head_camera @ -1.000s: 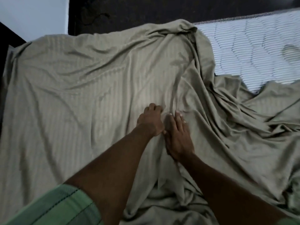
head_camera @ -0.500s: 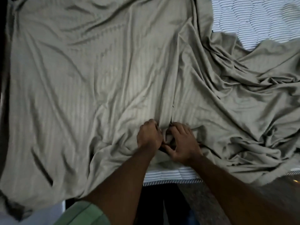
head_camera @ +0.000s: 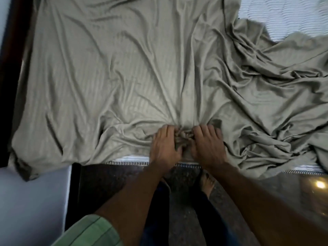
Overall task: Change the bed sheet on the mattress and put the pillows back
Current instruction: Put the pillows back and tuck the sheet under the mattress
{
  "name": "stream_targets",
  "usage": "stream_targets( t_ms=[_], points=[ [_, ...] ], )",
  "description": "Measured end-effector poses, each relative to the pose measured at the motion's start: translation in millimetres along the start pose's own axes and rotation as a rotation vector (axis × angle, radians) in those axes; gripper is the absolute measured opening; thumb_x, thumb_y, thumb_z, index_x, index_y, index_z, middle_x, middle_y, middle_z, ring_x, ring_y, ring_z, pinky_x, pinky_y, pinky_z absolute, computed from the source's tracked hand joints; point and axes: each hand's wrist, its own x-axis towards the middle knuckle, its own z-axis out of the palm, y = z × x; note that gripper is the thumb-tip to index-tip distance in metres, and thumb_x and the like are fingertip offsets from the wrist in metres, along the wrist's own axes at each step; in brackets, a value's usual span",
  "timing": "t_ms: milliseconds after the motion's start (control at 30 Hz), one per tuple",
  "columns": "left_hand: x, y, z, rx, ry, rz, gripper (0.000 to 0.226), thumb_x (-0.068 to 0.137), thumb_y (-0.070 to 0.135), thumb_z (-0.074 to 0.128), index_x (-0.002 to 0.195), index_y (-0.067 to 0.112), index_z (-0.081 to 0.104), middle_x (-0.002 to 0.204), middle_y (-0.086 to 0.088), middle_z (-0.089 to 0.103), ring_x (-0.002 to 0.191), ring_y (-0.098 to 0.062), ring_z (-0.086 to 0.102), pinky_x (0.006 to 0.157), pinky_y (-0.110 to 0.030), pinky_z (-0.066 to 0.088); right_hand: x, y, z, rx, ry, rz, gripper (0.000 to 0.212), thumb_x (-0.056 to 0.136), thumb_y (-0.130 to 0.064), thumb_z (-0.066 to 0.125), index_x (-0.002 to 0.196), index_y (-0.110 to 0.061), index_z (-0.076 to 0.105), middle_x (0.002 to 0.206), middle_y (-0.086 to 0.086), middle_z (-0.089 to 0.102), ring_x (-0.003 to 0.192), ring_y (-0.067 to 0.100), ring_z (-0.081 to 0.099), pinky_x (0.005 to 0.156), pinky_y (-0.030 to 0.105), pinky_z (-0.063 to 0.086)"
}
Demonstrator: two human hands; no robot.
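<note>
Olive-grey bed sheet point(head_camera: 134, 82) lies crumpled over the mattress point(head_camera: 284, 16), bare at far right and along the near edge. Left hand point(head_camera: 164, 148) and right hand point(head_camera: 208, 146) sit side by side at the near edge, fingers curled, each gripping a bunched fold of sheet (creases radiate outward). Bare foot point(head_camera: 206, 183) on floor point(head_camera: 184, 176).

A grey-green bed sheet point(head_camera: 124, 77) with faint woven stripes is covering a white mattress point(head_camera: 284, 16) quilted in thin grey lines. A green sleeve point(head_camera: 92, 231) with dark stripes is showing at near left above the dark speckled floor point(head_camera: 184, 178).
</note>
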Motion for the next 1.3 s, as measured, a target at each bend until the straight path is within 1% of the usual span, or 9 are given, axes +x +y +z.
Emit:
stream_targets(
  t_ms=[133,233,367,567,667,800,933,1100,1300],
  points=[
    [-36,-14,0,0.170,0.067,0.017,0.050,0.072,0.066,0.067,0.104,0.029,0.055,0.117,0.000,0.049,0.109,-0.025,0.047,0.090,-0.042,0.038,-41,-4,10,0.055,-0.168,-0.225,0.046,0.076,-0.054,0.069,0.104,-0.017,0.062,0.109,0.006,0.059,0.105,0.031,0.053,0.090,0.048,0.043],
    [-51,-23,5,0.171,0.056,0.111,0.047,0.074,0.068,0.064,0.102,0.030,0.059,0.120,0.001,0.050,0.111,-0.025,0.048,0.089,-0.042,0.038,-50,-8,24,-0.015,-0.285,-0.210,0.031,0.073,-0.033,0.075,0.100,-0.022,0.064,0.107,0.003,0.062,0.101,0.030,0.055,0.085,0.045,0.041],
    [-63,-24,5,0.317,-0.006,0.137,0.052,0.072,0.050,0.073,0.117,0.029,0.057,0.129,0.000,0.051,0.118,-0.025,0.048,0.093,-0.041,0.037,-43,-17,12,0.298,-0.280,0.073,0.017,0.096,-0.027,0.048,0.096,-0.019,0.063,0.094,0.013,0.071,0.092,0.037,0.064,0.074,0.043,0.042],
    [-87,-19,23,0.030,-0.236,0.063,0.022,0.098,0.035,0.049,0.104,0.021,0.065,0.106,-0.006,0.072,0.103,-0.033,0.065,0.088,-0.043,0.048,-72,1,10,0.327,-0.646,-0.141,0.058,0.101,-0.067,0.018,0.113,-0.027,0.058,0.105,0.011,0.071,0.100,0.036,0.067,0.075,0.041,0.046],
    [-94,-16,27,-0.050,-0.233,0.045,0.044,0.101,0.050,0.031,0.099,0.019,0.062,0.102,-0.008,0.073,0.102,-0.033,0.067,0.085,-0.044,0.048,-81,7,5,0.195,-0.660,-0.277,0.070,0.089,-0.081,0.035,0.132,-0.027,0.043,0.122,0.009,0.063,0.104,0.036,0.065,0.073,0.041,0.046],
    [-97,-20,22,0.147,-0.193,0.179,0.060,0.074,0.070,0.062,0.106,0.019,0.054,0.099,-0.005,0.070,0.096,-0.029,0.065,0.082,-0.041,0.048,-73,2,9,0.002,-0.692,-0.328,0.038,0.091,-0.040,0.060,0.126,-0.026,0.052,0.119,0.004,0.056,0.108,0.035,0.065,0.077,0.045,0.054],
    [-105,-18,23,0.290,0.064,0.081,0.027,0.081,0.016,0.049,0.105,0.016,0.061,0.095,-0.007,0.065,0.082,-0.029,0.069,0.063,-0.040,0.056,-51,-5,-2,-0.001,-0.710,-0.231,0.025,0.095,-0.030,0.054,0.113,-0.019,0.068,0.119,0.014,0.069,0.114,0.034,0.063,0.087,0.038,0.048],
    [-102,-30,12,0.093,0.201,-0.032,0.041,0.077,0.005,0.063,0.114,0.020,0.057,0.105,-0.003,0.061,0.094,-0.028,0.060,0.082,-0.040,0.049,-20,6,-19,0.345,-0.841,0.086,0.047,0.096,-0.057,0.060,0.091,-0.013,0.074,0.098,0.011,0.072,0.098,0.028,0.068,0.079,0.034,0.050],
    [-96,-32,1,0.104,0.288,-0.093,0.034,0.088,0.024,0.060,0.122,0.030,0.057,0.117,0.008,0.065,0.115,-0.019,0.054,0.096,-0.036,0.032,-16,17,-17,0.412,-0.388,0.183,0.019,0.086,-0.031,0.076,0.088,-0.019,0.062,0.082,0.000,0.065,0.080,0.022,0.059,0.066,0.033,0.040]
  ],
)
